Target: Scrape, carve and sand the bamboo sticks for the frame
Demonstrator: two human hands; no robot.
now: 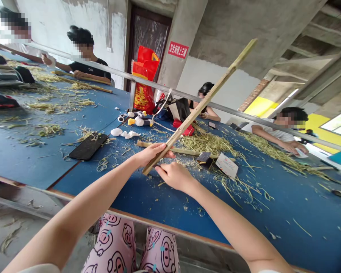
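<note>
Above the counter (165,208), gripping the stick (199,108) with left hand (151,154), curling right hand (176,175), hold unclear, risks tipping toward one-thirty through low grip.

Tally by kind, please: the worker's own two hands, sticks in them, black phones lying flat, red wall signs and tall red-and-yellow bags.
Hands: left hand, right hand: 2
Held wooden stick: 1
Black phone: 1
Red wall sign: 1
Red-and-yellow bag: 1
Total: 6

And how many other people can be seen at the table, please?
4: a person at far left, a person in black, a person partly behind the held stick, and a person in white at right. Others may be hidden.
</note>
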